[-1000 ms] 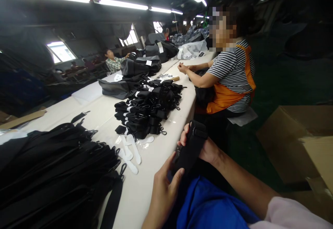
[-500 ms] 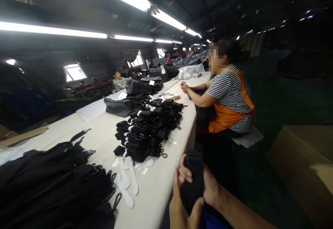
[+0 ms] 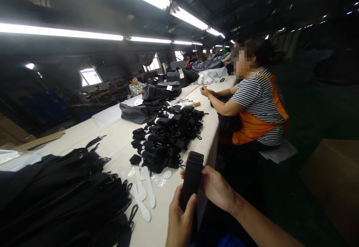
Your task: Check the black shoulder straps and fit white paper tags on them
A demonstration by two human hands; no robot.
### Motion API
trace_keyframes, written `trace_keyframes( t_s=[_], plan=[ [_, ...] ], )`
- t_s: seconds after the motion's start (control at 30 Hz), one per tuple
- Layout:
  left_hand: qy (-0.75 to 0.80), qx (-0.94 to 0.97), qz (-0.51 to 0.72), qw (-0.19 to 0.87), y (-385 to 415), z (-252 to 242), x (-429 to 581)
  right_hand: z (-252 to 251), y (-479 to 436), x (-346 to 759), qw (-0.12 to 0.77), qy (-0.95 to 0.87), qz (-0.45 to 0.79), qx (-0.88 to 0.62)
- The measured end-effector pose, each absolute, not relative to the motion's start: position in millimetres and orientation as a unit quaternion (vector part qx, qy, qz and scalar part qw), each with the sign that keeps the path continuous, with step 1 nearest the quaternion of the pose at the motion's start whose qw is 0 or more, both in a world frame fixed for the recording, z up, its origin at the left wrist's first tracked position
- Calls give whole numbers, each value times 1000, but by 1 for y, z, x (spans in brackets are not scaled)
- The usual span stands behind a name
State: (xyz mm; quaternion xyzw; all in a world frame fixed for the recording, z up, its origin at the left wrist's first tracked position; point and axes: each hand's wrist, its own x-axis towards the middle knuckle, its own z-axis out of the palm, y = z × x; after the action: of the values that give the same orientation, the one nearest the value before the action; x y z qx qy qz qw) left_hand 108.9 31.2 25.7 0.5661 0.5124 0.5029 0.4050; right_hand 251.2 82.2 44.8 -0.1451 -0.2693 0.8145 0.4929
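Partway: left hand (image 3: 180, 219) and right hand (image 3: 218, 188) clamp fingers round seemingly unbanded folded strap (image 3: 191, 181); banded bundles (image 3: 168, 136) heaped, loose straps (image 3: 64, 194) remain.

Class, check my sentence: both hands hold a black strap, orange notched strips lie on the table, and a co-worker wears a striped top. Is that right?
Not quite: the head view shows the notched strips on the table are white, not orange. The rest stands: left hand and right hand hold a black strap, and a co-worker wears a striped top.
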Motion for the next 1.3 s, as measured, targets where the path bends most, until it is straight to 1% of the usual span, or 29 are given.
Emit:
trace_keyframes(
  t_s=[0.1, 0.23, 0.3, 0.37, 0.47, 0.57, 0.63, 0.7, 0.8, 0.9, 1.03, 1.1, 1.17, 1.3],
  plan=[
    [534, 617, 450, 362, 38, 40, 84, 47, 81, 240, 482, -316, 813, -82],
    [519, 676, 426, 305, 41, 35, 70, 37, 96, 214, 524, -323, 773, -154],
    [524, 673, 422, 308, 40, 24, 64, 27, 106, 197, 514, -298, 780, -195],
    [540, 644, 423, 340, 41, 12, 55, 16, 113, 181, 481, -251, 813, -211],
    [551, 602, 441, 373, 43, -3, 40, 2, 120, 159, 440, -189, 864, -156],
    [561, 584, 473, 347, 45, -9, 30, -7, 125, 142, 422, -165, 888, -84],
    [575, 579, 472, 333, 48, -11, 28, -11, 129, 137, 417, -151, 893, -75],
    [589, 576, 453, 340, 50, -12, 27, -14, 132, 134, 428, -146, 888, -88],
    [580, 558, 455, 380, 51, -16, 29, -12, 132, 134, 458, -174, 863, -122],
    [542, 537, 498, 413, 48, -21, 35, -7, 128, 132, 486, -231, 824, -177],
    [517, 528, 535, 409, 40, -20, 50, 0, 123, 134, 527, -365, 709, -295],
    [503, 522, 546, 419, 36, -14, 55, 3, 121, 139, 533, -402, 669, -329],
    [487, 514, 557, 433, 34, -5, 57, 9, 119, 146, 523, -366, 703, -314],
    [465, 533, 555, 437, 32, 10, 53, 20, 116, 157, 463, -197, 839, -207]
  ],
)
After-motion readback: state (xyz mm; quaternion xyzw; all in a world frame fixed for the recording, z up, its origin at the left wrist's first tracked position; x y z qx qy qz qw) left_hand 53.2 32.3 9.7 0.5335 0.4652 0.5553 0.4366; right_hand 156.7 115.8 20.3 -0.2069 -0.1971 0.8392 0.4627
